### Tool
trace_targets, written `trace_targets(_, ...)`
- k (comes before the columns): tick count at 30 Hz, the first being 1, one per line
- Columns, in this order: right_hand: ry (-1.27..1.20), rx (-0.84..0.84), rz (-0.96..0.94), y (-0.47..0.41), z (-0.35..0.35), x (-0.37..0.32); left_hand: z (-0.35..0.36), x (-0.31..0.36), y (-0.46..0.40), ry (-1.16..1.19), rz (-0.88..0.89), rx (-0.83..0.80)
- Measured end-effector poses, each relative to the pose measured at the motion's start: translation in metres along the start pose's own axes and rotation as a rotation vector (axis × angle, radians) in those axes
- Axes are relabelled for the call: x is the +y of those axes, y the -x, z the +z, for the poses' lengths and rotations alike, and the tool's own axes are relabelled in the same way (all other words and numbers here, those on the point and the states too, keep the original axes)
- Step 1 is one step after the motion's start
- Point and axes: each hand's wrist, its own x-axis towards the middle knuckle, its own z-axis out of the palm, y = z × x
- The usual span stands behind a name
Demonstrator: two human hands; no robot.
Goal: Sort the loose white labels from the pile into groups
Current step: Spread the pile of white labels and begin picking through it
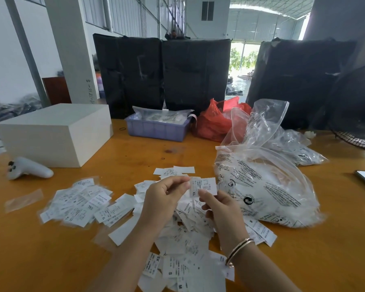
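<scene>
A small bunch of white labels (202, 186), the front one printed "XL", is held up above the main pile of loose labels (188, 228) on the orange wooden table (135, 148). The bunch is pinched at its left edge by the curled fingertips of the left hand (164, 199) and at its lower edge between the thumb and fingers of the right hand (221, 209); a bangle (238, 249) is worn on the right wrist. A sorted group of labels (80, 201) is spread to the left of the pile, and a smaller group (173, 170) lies just beyond the hands. A printed clear plastic bag (268, 186) is seen right of the pile. Farther back, a white box (55, 131), a white controller (27, 168), a blue plastic tray (156, 129) and a red bag (215, 121) are placed.
</scene>
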Motion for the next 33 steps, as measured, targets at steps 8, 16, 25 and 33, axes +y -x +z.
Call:
trace_targets(8,0.351,-0.207,-0.111,-0.007,-0.017,-0.014,-0.006,0.000,-0.003,-0.004,-0.075,-0.243)
trace_targets(16,0.233,-0.056,-0.310,-0.004,-0.019,-0.017,-0.007,-0.002,-0.004,0.038,-0.113,-0.191)
trace_targets(25,0.716,-0.081,-0.619,-0.005,-0.018,-0.006,-0.010,-0.001,-0.003,-0.015,-0.097,-0.084)
trace_targets(33,1.325,-0.070,-0.269,-0.027,-0.037,0.001,-0.075,-0.015,-0.019,-0.769,-0.272,0.298)
